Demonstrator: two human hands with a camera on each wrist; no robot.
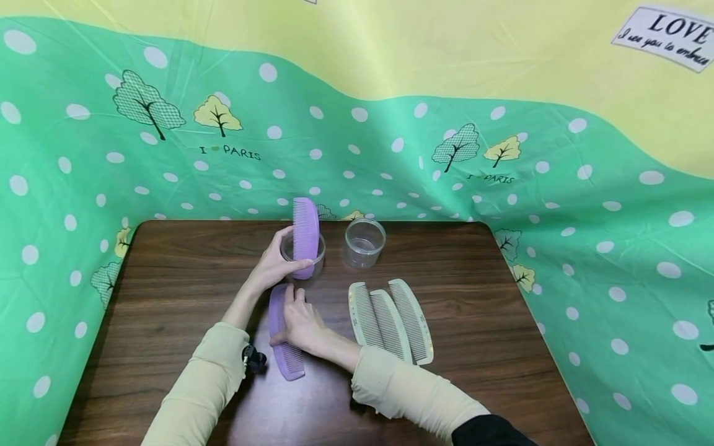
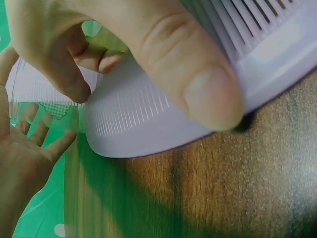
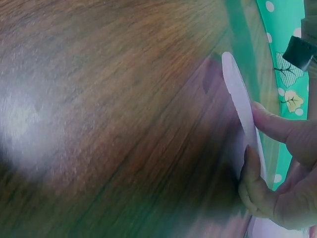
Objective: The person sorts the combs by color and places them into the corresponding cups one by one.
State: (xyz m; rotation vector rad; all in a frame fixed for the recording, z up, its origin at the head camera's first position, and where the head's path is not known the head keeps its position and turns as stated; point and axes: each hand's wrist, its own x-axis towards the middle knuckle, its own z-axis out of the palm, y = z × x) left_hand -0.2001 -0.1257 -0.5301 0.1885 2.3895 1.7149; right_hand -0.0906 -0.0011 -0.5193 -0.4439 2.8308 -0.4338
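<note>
A purple comb [image 1: 305,232] stands upright in a clear round cup [image 1: 320,257] at the back of the table. My left hand [image 1: 274,263] holds that cup from the left, its thumb across the front near the comb's lower end. In the left wrist view, its spread fingers and palm [image 2: 25,163] show around the cup's side. Closer to me, my right hand [image 1: 304,325] pinches a second purple comb [image 1: 289,359] between thumb and fingers. The right wrist view shows this comb [image 3: 237,94] edge-on, tilted over the table, with the fingers on both its faces.
Another clear cup [image 1: 364,244] stands to the right of the first. Several pale green combs [image 1: 390,322] lie side by side on the dark wooden table [image 1: 491,371], right of my right hand. A green and yellow patterned cloth [image 1: 346,136] hangs around the table's back and sides.
</note>
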